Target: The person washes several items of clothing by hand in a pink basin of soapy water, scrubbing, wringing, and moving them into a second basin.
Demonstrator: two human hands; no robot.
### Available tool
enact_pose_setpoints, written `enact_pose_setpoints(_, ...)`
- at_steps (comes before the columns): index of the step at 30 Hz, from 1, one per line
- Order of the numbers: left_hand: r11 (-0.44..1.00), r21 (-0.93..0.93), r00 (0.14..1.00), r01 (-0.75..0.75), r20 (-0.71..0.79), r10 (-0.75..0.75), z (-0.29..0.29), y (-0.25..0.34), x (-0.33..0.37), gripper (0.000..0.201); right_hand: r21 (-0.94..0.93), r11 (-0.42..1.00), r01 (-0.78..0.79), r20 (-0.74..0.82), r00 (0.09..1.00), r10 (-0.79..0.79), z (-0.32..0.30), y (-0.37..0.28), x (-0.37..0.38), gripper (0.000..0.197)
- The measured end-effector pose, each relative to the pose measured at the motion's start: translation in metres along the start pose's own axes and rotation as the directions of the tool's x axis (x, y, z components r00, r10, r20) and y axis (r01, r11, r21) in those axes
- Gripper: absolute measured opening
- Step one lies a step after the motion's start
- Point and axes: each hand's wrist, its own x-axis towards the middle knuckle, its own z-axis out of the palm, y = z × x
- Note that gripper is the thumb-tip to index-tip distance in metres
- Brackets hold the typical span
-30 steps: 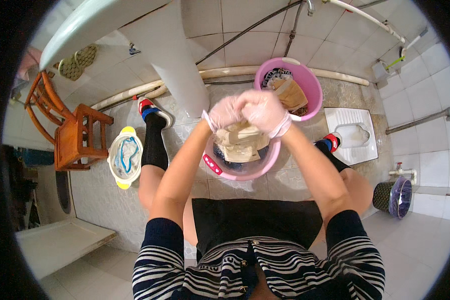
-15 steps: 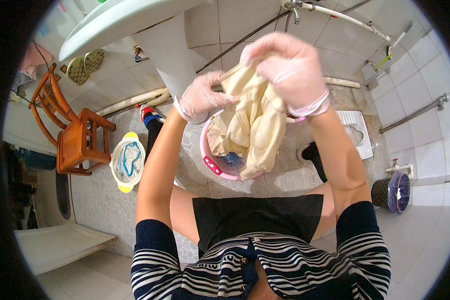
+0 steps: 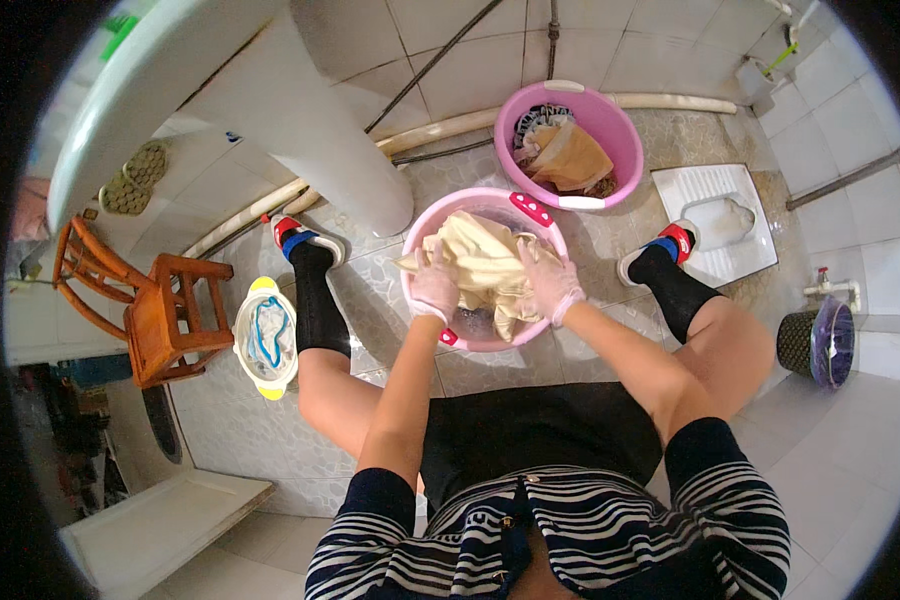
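Note:
A bunched cream-coloured garment [image 3: 470, 250] lies in a pink washbasin [image 3: 418, 222] on the floor between my feet. Water shows along the garment's edges. My left hand [image 3: 435, 284], in a thin see-through glove, grips the cloth at its left side. My right hand [image 3: 548, 282], gloved alike, has hold of it on the right, near the basin's rim. Folds of cloth partly hide the fingertips of both hands.
Behind the washbasin stands a larger pink tub [image 3: 625, 130] with clothes in it. A squat toilet [image 3: 715, 225] is at the right, a sink pedestal [image 3: 345, 170] at the far left. A small white basin [image 3: 242, 330] and a wooden chair [image 3: 155, 320] stand left.
Both hands have come down and nearer with the cream garment, from above the washbasin into it. The larger pink tub behind has come into sight as the view shifted.

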Motion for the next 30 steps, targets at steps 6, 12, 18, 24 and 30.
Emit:
enact_pose_setpoints(6,0.973,0.146,0.924,-0.176,0.366,0.112,0.011,0.027,0.009,0.037,-0.119,0.96,-0.252,0.326,0.904,0.278,0.052,-0.004,0.02,0.107)
enact_pose_setpoints(12,0.952,0.05,0.768,-0.301,0.605,0.211,0.01,0.033,0.05,0.046,-0.096,0.928,-0.359,0.456,0.813,0.362,0.114,0.019,0.065,0.082)
enact_pose_setpoints(18,0.959,-0.086,0.717,-0.269,0.647,0.259,0.044,0.027,0.067,0.042,-0.097,0.931,-0.351,0.361,0.86,0.361,0.148,0.029,0.074,0.062)
enact_pose_setpoints(24,0.993,-0.075,0.614,-0.088,0.781,0.113,0.058,0.025,0.088,0.042,0.891,0.033,-0.454,0.313,0.664,0.679,0.119,0.018,0.075,0.065)
enact_pose_setpoints(30,0.951,0.099,0.724,-0.292,0.673,0.151,0.065,0.011,0.071,0.04,0.195,0.979,0.06,-0.346,0.938,0.012,0.124,0.048,0.07,0.05)
